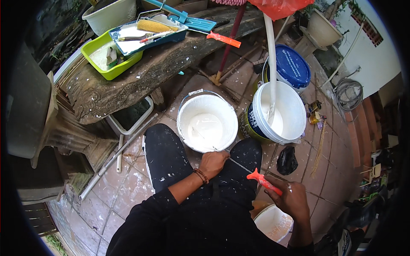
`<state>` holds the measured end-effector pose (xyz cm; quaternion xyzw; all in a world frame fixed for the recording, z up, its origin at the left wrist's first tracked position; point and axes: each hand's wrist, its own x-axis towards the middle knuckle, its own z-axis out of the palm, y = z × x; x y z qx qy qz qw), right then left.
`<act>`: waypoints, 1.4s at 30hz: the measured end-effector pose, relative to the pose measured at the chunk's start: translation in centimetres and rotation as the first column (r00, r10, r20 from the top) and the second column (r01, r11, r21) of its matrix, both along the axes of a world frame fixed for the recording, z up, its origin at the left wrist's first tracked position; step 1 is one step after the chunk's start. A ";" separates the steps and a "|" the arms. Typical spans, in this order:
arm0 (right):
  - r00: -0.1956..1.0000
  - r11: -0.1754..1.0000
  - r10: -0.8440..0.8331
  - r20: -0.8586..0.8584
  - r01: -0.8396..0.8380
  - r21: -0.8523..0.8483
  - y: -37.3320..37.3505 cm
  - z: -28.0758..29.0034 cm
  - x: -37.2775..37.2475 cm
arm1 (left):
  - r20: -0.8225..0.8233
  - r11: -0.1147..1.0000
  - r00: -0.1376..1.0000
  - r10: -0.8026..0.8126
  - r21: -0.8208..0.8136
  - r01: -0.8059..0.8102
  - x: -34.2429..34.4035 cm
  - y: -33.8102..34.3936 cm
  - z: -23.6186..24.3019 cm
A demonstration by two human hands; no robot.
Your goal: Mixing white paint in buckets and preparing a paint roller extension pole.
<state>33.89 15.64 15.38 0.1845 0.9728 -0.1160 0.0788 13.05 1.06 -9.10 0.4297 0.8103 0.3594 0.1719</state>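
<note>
My right hand (294, 198) grips the orange-red handle of a paint roller frame (265, 183). Its thin metal rod runs up and left to my left hand (214, 164), whose fingers are closed round the rod's far end; that end is hidden by the hand. Just beyond my left hand stands a white bucket (207, 123) with white paint in the bottom and on its walls. It sits on the floor between my knees, its wire handle folded to the far side.
At right, a white-rimmed paint pail (287, 104) holds a long white pole (272, 55); behind it is a blue-lidded pail (292, 68). A wooden bench (141, 85) carries a green tray (113, 73) and a blue tray with a yellow roller (154, 26). A black plastic bag (287, 160) lies right.
</note>
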 end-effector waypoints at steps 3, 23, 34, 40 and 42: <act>1.000 0.999 0.011 0.006 -0.011 0.042 0.2 1.6 0.1 | 0.045 0.999 0.999 -0.024 0.045 0.022 0.8 1.4 0.2; 0.949 0.986 0.158 -0.273 -0.164 0.001 -3.2 -4.0 -5.1 | 0.073 0.970 0.967 0.245 -0.020 -0.244 -4.0 1.2 -2.6; 0.870 0.995 0.042 -0.491 -0.080 -0.058 -4.9 -0.9 -7.1 | 0.170 0.969 0.954 0.246 -0.070 -0.238 -0.1 -0.8 -0.5; 0.899 0.990 0.000 -0.438 -0.062 -0.127 -5.4 1.3 -8.1 | 0.106 0.960 0.956 0.274 0.034 -0.278 0.4 -1.0 0.1; 0.901 0.992 0.018 -0.433 -0.071 -0.107 -5.6 0.7 -8.3 | 0.142 0.966 0.956 0.258 -0.024 -0.257 -0.2 -1.1 0.4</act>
